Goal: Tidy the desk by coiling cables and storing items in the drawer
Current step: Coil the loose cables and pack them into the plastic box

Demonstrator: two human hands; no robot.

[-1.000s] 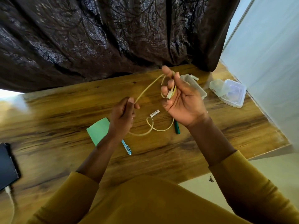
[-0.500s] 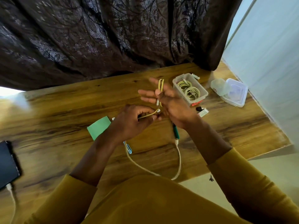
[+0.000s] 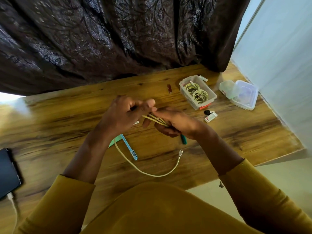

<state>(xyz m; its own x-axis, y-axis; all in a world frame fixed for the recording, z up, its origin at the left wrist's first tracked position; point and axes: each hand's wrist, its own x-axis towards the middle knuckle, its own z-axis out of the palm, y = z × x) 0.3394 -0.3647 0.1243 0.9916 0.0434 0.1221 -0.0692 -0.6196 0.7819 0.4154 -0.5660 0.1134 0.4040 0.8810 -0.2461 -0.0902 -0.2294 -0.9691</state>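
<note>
Both hands over desk (image 3: 67, 119). Right hand (image 3: 175, 123) curls round cable (image 3: 156, 119) loops; left hand (image 3: 125, 114) seems pinching them (blurred). Cable tail hangs.

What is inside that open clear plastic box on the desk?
The clear box holds coiled pale yellow cables, at least two coils. Whatever lies beneath the coils is covered and cannot be seen.

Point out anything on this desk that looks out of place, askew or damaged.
Nothing looks damaged or spilled. The cream cable is only part coiled: its tail trails loose over the desk. A small red cylinder and a black and white adapter lie loose beside the clear box.
</note>
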